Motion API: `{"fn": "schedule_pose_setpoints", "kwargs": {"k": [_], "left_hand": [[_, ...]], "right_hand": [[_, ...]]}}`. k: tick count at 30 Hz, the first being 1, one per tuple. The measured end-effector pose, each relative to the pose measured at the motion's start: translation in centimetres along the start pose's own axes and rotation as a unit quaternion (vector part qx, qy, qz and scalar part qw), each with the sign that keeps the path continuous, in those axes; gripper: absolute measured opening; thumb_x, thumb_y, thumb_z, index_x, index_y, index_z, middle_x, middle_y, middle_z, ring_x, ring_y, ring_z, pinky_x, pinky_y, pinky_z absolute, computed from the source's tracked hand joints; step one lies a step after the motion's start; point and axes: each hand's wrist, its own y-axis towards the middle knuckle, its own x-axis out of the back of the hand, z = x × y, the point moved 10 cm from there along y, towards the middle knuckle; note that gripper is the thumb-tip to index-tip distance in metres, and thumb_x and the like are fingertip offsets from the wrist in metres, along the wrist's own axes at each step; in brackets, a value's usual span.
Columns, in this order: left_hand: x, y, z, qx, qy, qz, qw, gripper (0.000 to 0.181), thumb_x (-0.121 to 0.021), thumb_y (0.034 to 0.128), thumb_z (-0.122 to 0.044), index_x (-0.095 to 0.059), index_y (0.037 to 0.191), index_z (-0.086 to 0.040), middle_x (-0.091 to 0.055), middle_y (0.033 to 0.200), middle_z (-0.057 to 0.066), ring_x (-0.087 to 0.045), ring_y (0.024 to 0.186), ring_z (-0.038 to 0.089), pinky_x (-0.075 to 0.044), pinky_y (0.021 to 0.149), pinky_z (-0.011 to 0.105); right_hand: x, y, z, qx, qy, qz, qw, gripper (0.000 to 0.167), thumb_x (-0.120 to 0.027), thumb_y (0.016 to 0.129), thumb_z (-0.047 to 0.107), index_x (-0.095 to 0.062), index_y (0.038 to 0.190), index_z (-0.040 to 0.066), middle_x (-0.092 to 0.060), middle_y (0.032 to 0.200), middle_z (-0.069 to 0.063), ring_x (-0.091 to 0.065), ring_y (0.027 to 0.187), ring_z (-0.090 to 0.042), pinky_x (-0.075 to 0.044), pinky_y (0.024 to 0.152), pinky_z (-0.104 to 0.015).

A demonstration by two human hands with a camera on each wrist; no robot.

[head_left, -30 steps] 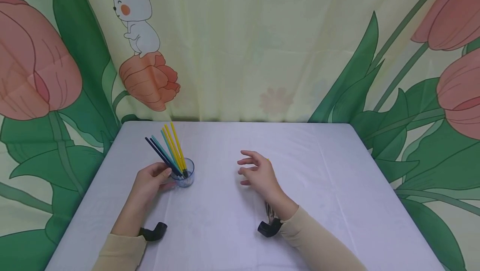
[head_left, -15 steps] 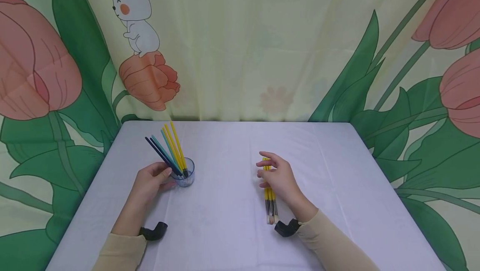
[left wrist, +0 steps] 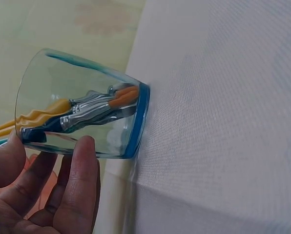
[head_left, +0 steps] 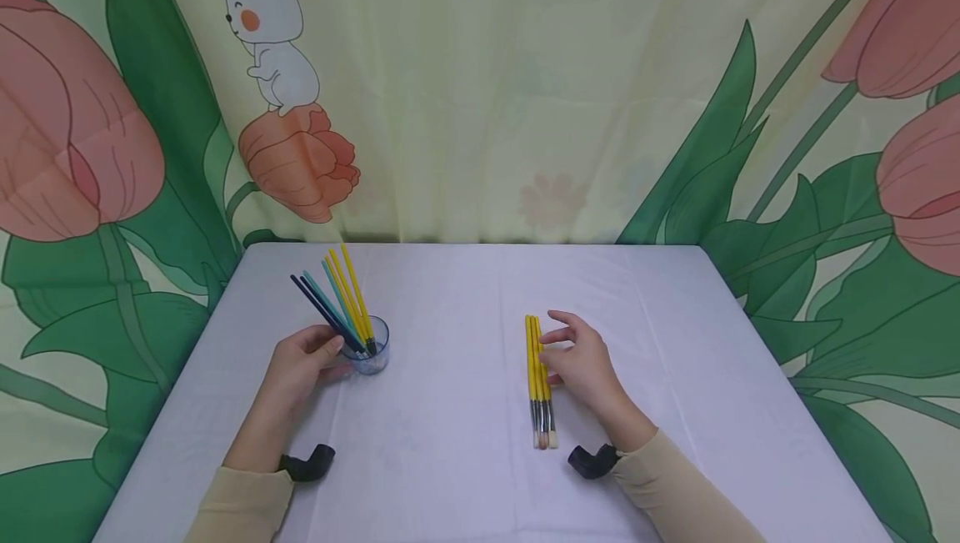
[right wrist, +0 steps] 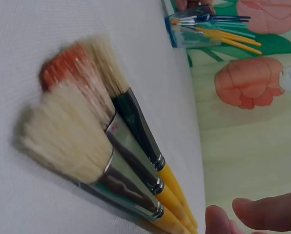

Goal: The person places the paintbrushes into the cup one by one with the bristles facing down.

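My left hand (head_left: pixel 303 359) holds the left side of a clear cup (head_left: pixel 378 351) with a blue base, its thumb near the rim and fingers against the wall in the left wrist view. Paintbrushes with dark blue, teal and yellow handles (head_left: pixel 347 297) lean leftward in this cup, bristles down. To the right, yellow-handled paintbrushes (head_left: pixel 537 368) lie side by side on the table, pale and reddish bristles (right wrist: pixel 62 131) towards the near edge. My right hand (head_left: pixel 585 364) is just right of their handles, fingers loosely bent and holding nothing; whether a fingertip touches a handle is unclear.
A white cloth (head_left: pixel 450 460) covers the table. Behind it hangs a curtain (head_left: pixel 465 109) printed with tulips and a rabbit. A black wrist mount (head_left: pixel 307 464) sits at the left wrist, another black mount (head_left: pixel 592 461) at the right.
My right hand has moved rightward from over the yellow brushes, bringing them into full view. The left hand and the cup have stayed in place.
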Motion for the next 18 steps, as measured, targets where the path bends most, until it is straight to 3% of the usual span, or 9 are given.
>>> {"fn": "schedule_pose_setpoints", "kwargs": {"k": [8, 18], "left_hand": [[0.1, 0.0, -0.1, -0.001, 0.003, -0.002, 1.0000, 0.044, -0.063, 0.1104, -0.024, -0.059, 0.150, -0.003, -0.061, 0.150, 0.022, -0.070, 0.116, 0.018, -0.066, 0.093, 0.029], [0.1, 0.0, 0.0, 0.005, 0.002, -0.002, 1.0000, 0.047, -0.063, 0.1108, -0.025, -0.057, 0.152, -0.004, -0.059, 0.152, 0.022, -0.069, 0.122, 0.023, -0.066, 0.094, 0.029]], "right_hand": [[0.5, 0.0, -1.2, -0.040, -0.053, -0.003, 0.9978, 0.077, -0.082, 0.089, 0.004, -0.050, 0.158, 0.021, -0.070, 0.117, -0.013, -0.069, 0.065, -0.026, -0.066, 0.060, -0.031], [-0.3, 0.5, -1.9, -0.057, -0.116, 0.016, 0.9916, 0.080, -0.089, 0.083, 0.002, -0.054, 0.154, 0.016, -0.066, 0.102, -0.009, -0.065, 0.064, -0.019, -0.063, 0.056, -0.025]]}}
